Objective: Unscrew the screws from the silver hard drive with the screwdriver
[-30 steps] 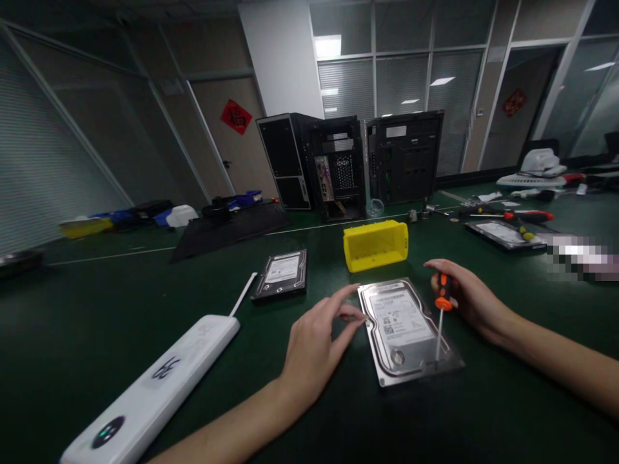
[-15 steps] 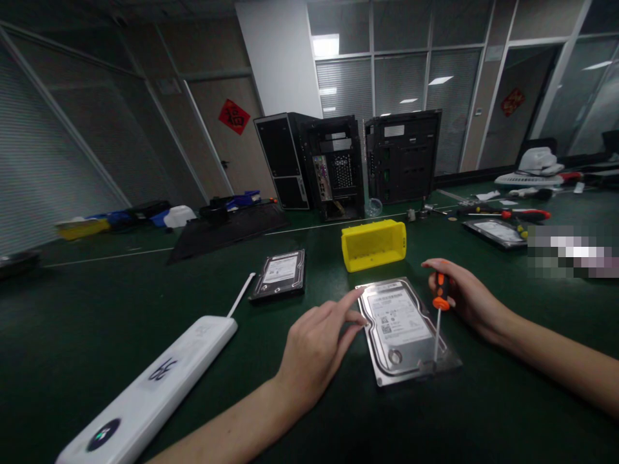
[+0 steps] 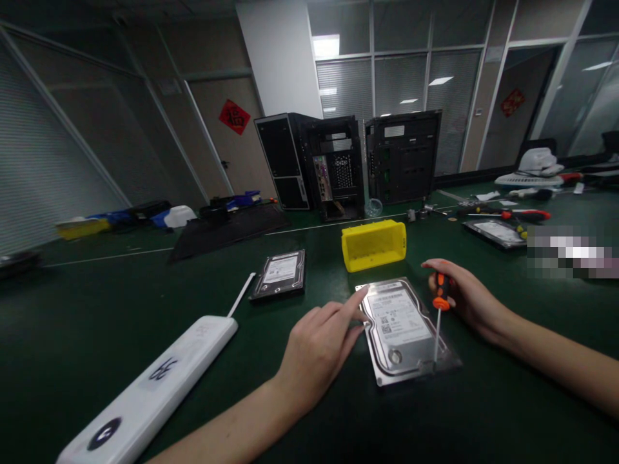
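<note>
- the hard drive (image 3: 403, 332) lies flat on the green table (image 3: 97, 309), label up, right in front of me. it sits between the two hands, just this side of the yellow bin (image 3: 373, 243).
- first risk, as i judge it: the screwdriver (image 3: 441, 301) stands nearly upright with its tip down at the drive's near right corner. if the tip is not seated square in a screw head, it could skid across the shiny lid and scratch it. i cannot tell from here whether it is seated.
- second risk: the drive is steadied only lightly from the left, so a hard twist could spin or slide it on the smooth mat.
- third risk: a loosened screw would be tiny and could roll out of sight on the dark surface.
- right hand (image 3: 464, 296): curled closed round the orange handle, fingertips pinching it.
- left hand (image 3: 319, 345): loosely open and holding nothing, fingers stretched forward with the index tip touching the drive's far left edge.
- a second hard drive (image 3: 279, 274) and a long white device (image 3: 159, 380) lie well apart to the left.
</note>
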`<state>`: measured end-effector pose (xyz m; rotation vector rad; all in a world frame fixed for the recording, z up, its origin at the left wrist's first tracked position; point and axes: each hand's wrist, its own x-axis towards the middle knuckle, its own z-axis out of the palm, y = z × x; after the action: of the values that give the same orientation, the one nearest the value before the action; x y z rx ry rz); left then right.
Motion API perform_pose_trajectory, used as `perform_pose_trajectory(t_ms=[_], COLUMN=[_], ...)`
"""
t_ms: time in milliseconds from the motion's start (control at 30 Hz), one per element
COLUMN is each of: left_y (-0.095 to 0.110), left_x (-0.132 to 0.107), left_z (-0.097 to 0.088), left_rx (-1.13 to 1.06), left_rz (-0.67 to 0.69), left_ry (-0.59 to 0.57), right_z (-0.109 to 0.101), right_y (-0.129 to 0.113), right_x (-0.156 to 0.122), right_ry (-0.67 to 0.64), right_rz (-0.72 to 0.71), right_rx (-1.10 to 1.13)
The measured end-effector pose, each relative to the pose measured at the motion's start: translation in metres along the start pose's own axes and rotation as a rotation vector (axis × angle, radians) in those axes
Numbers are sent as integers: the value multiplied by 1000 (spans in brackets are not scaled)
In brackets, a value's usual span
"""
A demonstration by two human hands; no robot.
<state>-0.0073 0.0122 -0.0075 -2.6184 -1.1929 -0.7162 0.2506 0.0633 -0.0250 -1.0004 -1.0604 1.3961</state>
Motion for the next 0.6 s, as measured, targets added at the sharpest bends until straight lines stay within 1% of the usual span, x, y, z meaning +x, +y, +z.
perform_pose_trajectory(t_ms=[200,367,600], left_y=[1,-1,0], left_x=[0,1,2], left_z=[-3,-2,-3], left_rx=[-50,-68,-152], left_rz=[-15,-31,-91], left_ry=[-20,-15,-13], right_z=[0,0,2], right_y=[-1,0,0], right_x=[-1,0,0], right_ry=[3,-8,-3], right_rz=[0,-5,-6], right_rx=[-2,-4,-3])
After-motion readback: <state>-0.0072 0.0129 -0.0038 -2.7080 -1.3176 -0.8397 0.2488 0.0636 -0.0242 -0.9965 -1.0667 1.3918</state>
